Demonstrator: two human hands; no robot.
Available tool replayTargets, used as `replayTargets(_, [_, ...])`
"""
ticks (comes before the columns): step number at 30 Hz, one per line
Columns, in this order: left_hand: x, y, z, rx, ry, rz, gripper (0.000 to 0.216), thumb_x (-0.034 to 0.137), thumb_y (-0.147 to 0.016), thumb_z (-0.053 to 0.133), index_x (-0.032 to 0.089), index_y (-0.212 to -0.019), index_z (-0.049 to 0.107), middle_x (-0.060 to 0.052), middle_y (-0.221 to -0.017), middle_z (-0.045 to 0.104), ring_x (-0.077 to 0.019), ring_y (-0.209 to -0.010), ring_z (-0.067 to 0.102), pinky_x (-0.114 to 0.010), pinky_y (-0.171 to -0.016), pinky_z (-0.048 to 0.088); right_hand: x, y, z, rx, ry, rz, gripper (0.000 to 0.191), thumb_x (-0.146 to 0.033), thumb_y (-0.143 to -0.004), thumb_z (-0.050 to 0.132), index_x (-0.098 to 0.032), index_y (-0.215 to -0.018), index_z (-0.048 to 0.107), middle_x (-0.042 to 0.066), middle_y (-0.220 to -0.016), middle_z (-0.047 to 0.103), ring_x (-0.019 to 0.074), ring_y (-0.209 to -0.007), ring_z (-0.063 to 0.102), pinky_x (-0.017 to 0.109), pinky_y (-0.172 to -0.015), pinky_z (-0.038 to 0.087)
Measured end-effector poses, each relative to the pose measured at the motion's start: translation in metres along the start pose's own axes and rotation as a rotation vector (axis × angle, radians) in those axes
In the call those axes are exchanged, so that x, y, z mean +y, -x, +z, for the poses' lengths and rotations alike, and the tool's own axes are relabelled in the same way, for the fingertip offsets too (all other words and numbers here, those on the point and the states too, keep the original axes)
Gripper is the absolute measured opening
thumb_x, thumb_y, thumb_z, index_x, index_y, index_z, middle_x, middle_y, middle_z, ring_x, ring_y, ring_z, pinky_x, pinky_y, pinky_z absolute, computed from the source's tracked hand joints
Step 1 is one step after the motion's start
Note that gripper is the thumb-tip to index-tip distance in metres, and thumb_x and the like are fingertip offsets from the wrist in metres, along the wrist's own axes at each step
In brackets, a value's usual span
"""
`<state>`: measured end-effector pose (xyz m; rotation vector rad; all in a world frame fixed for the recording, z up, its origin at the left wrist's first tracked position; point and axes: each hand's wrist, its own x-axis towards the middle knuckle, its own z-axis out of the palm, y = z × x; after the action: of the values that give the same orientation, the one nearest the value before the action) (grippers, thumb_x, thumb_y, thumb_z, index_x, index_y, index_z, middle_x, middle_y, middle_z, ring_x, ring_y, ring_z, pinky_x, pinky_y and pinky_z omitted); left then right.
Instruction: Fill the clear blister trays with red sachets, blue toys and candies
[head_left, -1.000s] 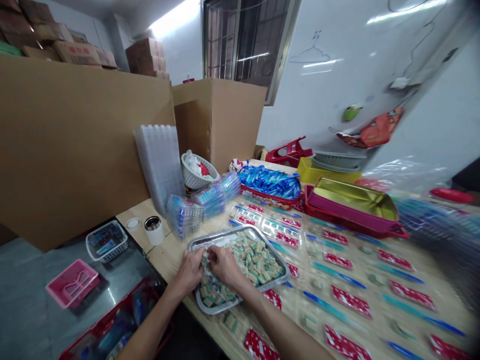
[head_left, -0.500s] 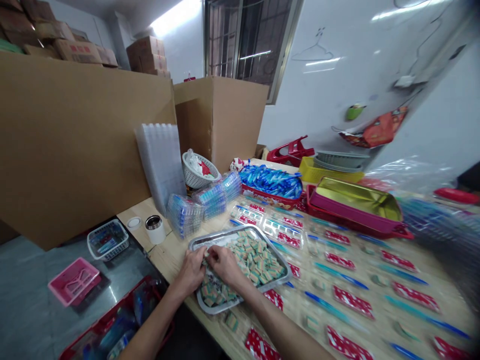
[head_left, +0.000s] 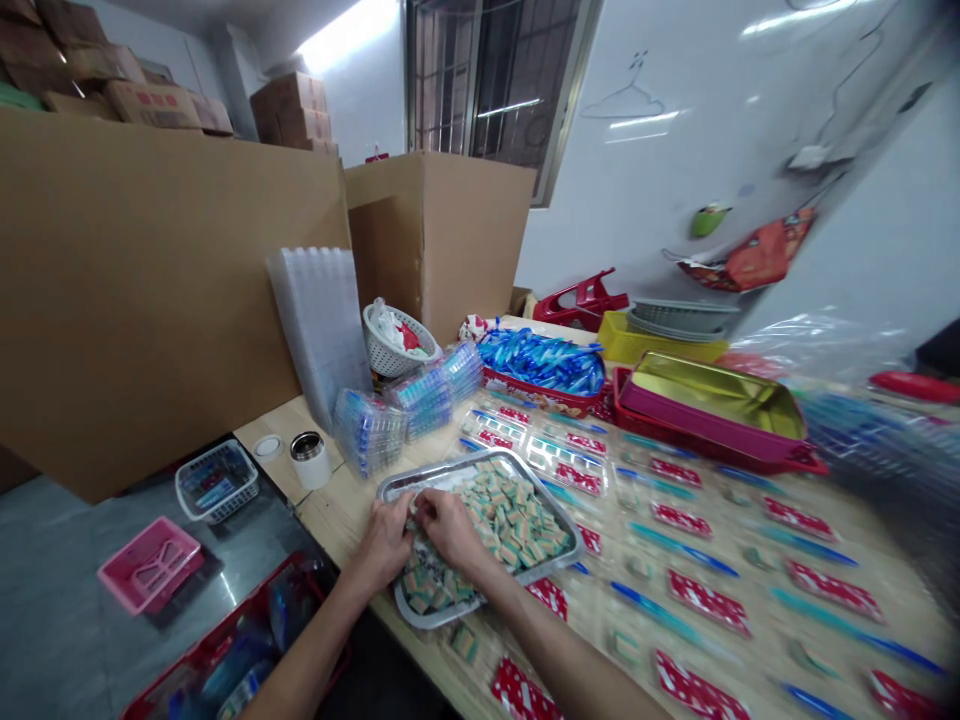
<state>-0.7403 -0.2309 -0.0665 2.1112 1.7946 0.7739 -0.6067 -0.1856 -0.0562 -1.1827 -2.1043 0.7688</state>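
Note:
A metal tray (head_left: 574, 560) lies on the wooden table, full of small square blocks (head_left: 517, 505) layered in tan and green. Over its left part my left hand (head_left: 386, 540) and my right hand (head_left: 446, 525) meet, fingertips bent inward and pinched together. Whatever sits between the fingers is hidden or too small to name. Clear plastic blister trays (head_left: 566, 465) lie in rows to the right, many holding a blue pen-like stick (head_left: 660, 608), a red packet with white spots (head_left: 705, 600) and a small block.
Stacked clear trays (head_left: 371, 430) and a white cup (head_left: 310, 460) stand left of the metal tray. Behind are a red tin of blue sticks (head_left: 540, 365) and a magenta tin with a gold inside (head_left: 712, 400). Large cardboard boxes (head_left: 172, 290) rise at the left; baskets (head_left: 150, 565) sit below the table edge.
Almost nothing differs. Both hands stay pinched together over the tray's left part, and the view has shifted very slightly.

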Motion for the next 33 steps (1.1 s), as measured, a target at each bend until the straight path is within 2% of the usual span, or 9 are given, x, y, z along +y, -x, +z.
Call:
replayTargets(6, [-0.003,-0.003,0.002,0.019,0.022,-0.017,0.059,0.001,-0.062,0.047,0.018,-0.118,0.053,-0.004,-0.086,0.065,-0.0220,-0.083,0.059,-0.035,-0.080,0.042,0.005,0.004,-0.006,-0.024,-0.024,-0.036,0.025,-0.005,-0.069,0.050,-0.019,-0.078,0.068,0.002,-0.075,0.070,0.0160,-0.072,0.062,0.023,-0.070,0.041])
replayTargets(10, [0.001,-0.008,-0.003,0.038,0.118,-0.022,0.059,0.002,-0.060,0.049,0.017,-0.116,0.053,0.000,-0.075,0.063,-0.0180,-0.068,0.058,-0.029,-0.066,0.042,0.005,0.009,-0.013,-0.061,0.038,-0.207,0.030,-0.004,-0.069,0.054,-0.022,-0.088,0.069,0.002,-0.092,0.072,0.0195,-0.091,0.062,0.030,-0.087,0.037])
replayTargets(14, [0.009,-0.010,-0.010,0.000,0.192,-0.028,0.061,0.003,-0.057,0.050,0.015,-0.117,0.052,0.003,-0.066,0.059,-0.0158,-0.060,0.055,-0.026,-0.059,0.041,0.001,0.013,-0.020,-0.104,0.204,-0.397,0.025,-0.005,-0.074,0.052,-0.020,-0.086,0.067,0.005,-0.084,0.071,0.0190,-0.083,0.061,0.034,-0.087,0.034])
replayTargets(17, [0.015,-0.007,-0.013,-0.057,0.228,-0.036,0.061,0.005,-0.058,0.051,0.013,-0.118,0.051,0.002,-0.066,0.058,-0.0159,-0.062,0.055,-0.026,-0.061,0.042,-0.004,0.017,-0.026,-0.154,0.213,-0.443,0.023,-0.006,-0.072,0.054,-0.019,-0.088,0.065,0.005,-0.078,0.069,0.0190,-0.078,0.059,0.035,-0.088,0.034])
replayTargets(20, [0.016,-0.004,-0.013,-0.088,0.195,-0.056,0.065,0.013,-0.061,0.054,0.013,-0.125,0.045,0.000,-0.078,0.061,-0.0156,-0.064,0.055,-0.028,-0.063,0.045,-0.004,0.022,-0.036,-0.151,0.016,-0.264,0.018,-0.007,-0.067,0.058,-0.018,-0.079,0.064,0.002,-0.071,0.065,0.0168,-0.075,0.056,0.033,-0.087,0.035])
replayTargets(22, [0.013,-0.004,-0.011,-0.059,0.163,-0.046,0.067,0.022,-0.063,0.057,0.013,-0.127,0.043,-0.006,-0.098,0.060,-0.0149,-0.067,0.055,-0.030,-0.066,0.047,0.004,0.024,-0.047,-0.096,-0.054,-0.104,0.010,-0.009,-0.068,0.058,-0.017,-0.072,0.062,0.000,-0.067,0.061,0.0146,-0.070,0.054,0.029,-0.078,0.038])
replayTargets(25, [0.008,-0.004,-0.011,-0.036,0.120,-0.021,0.061,0.037,-0.069,0.056,0.013,-0.124,0.046,-0.008,-0.102,0.060,-0.0163,-0.069,0.057,-0.032,-0.066,0.048,0.025,0.038,-0.076,-0.062,-0.115,0.061,0.003,-0.013,-0.067,0.061,-0.016,-0.067,0.060,-0.003,-0.062,0.056,0.0115,-0.061,0.051,0.023,-0.062,0.038])
replayTargets(30, [0.015,0.003,-0.014,-0.039,0.076,-0.025,0.051,0.048,-0.072,0.050,0.014,-0.108,0.057,-0.006,-0.088,0.066,-0.0177,-0.066,0.060,-0.031,-0.062,0.049,0.058,0.110,-0.140,-0.084,-0.273,0.254,0.009,-0.022,-0.065,0.064,-0.016,-0.064,0.058,-0.005,-0.054,0.052,0.0092,-0.050,0.047,0.021,-0.050,0.036])
replayTargets(33, [0.031,0.009,-0.014,-0.008,0.027,-0.021,0.045,0.048,-0.074,0.048,0.015,-0.103,0.061,-0.004,-0.079,0.067,-0.0174,-0.062,0.061,-0.029,-0.059,0.047,0.066,0.168,-0.160,-0.084,-0.387,0.411,0.013,-0.026,-0.061,0.067,-0.016,-0.063,0.060,-0.005,-0.053,0.054,0.0087,-0.048,0.046,0.021,-0.050,0.036])
